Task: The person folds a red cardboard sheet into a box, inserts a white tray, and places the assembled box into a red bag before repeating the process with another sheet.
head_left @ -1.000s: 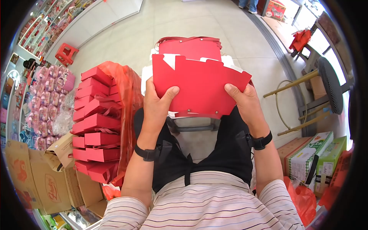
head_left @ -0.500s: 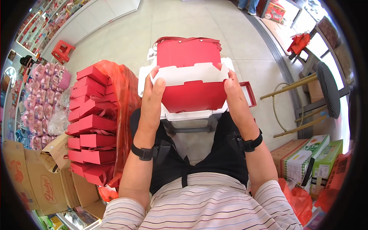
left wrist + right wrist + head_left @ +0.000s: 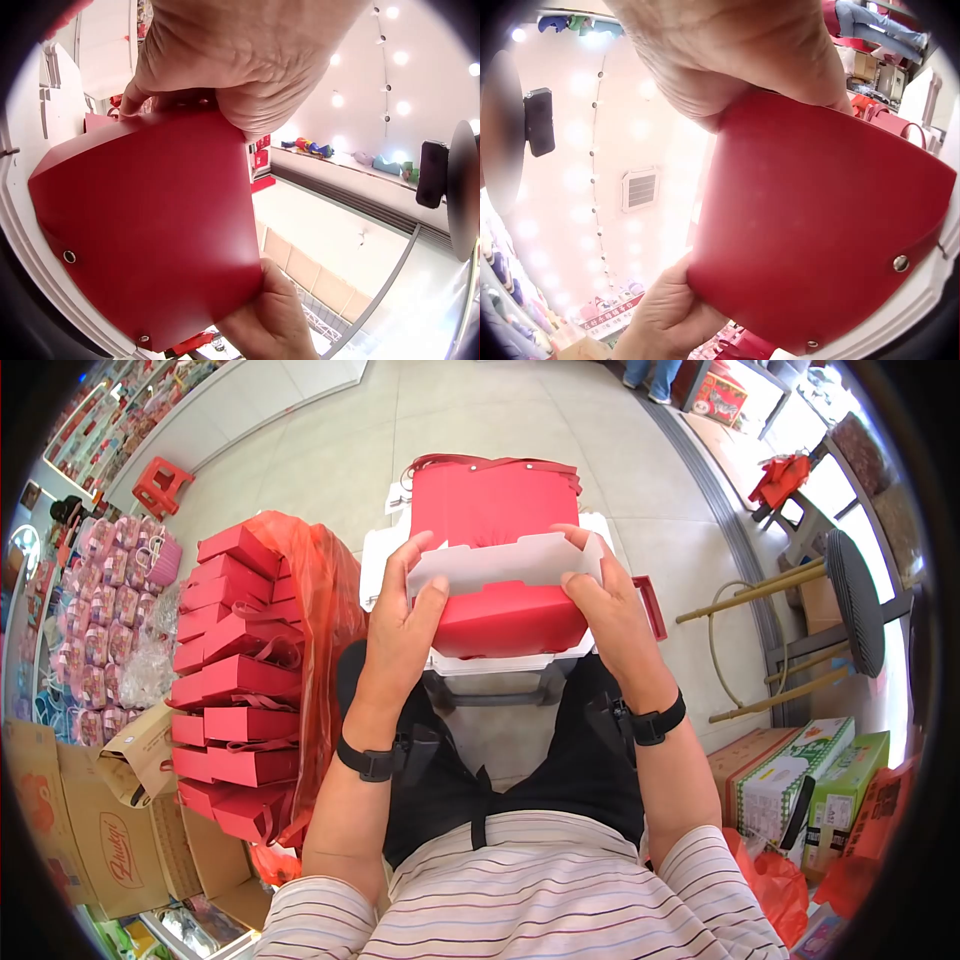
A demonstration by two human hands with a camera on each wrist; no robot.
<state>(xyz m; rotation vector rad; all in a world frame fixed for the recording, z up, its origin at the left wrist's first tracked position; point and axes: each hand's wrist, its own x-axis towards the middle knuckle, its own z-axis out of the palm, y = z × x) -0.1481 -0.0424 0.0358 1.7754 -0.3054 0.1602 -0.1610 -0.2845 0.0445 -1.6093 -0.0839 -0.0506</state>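
Between both hands I hold a red cardboard box (image 3: pixel 510 622), its open top showing a white inside (image 3: pixel 500 568). My left hand (image 3: pixel 398 600) grips the left end, thumb on the near top edge and fingers round the far side. The right hand (image 3: pixel 618 608) grips the opposite end the same way. Metal eyelets show low on the red card (image 3: pixel 165 225) in the left wrist view, and snaps on the red card (image 3: pixel 810 217) in the right. Just beyond stands another red box (image 3: pixel 490 500) with a strap along its top. Both are over a white stool-like surface (image 3: pixel 376 560).
At left, stacked red boxes (image 3: pixel 252 678) fill an orange-red plastic bag (image 3: pixel 335 585). Nearby are brown cartons (image 3: pixel 120 845) and pink packaged goods (image 3: pixel 105 620). A round-seated stool (image 3: pixel 853 600) lies tipped at right, above more cartons (image 3: pixel 790 785). A red object (image 3: pixel 650 608) pokes out right of the work surface.
The flat red card with folded edges has become an open-topped box with its white inside facing up. My hands moved from its face to its two ends, and the box tilted slightly.
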